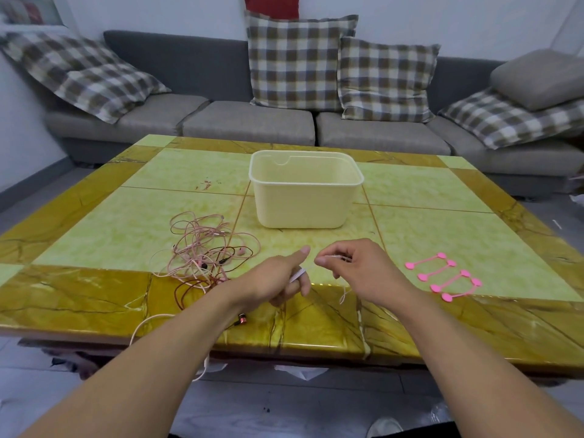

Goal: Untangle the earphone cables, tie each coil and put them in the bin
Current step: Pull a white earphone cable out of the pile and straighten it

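Hidden, cropped and unclear parts around the table [94, 298]

The left hand [278, 279] covers most of the pale cable [298, 275] wound on its fingers, so the wrap count cannot be told. At the table's near edge, a loop of pink cable [202, 368] drops under the left forearm and out of view. The tangle [205, 248] overlaps too densely to separate individual earphones. The bin [303, 191] interior floor is hidden by its front wall. Both arms are cut off by the bottom edge.

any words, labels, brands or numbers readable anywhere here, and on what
None can be read. The cream bin, the pink cable ties and the tangled earphone cables show no print. Red marks on the table are too blurred to tell whether they are writing.
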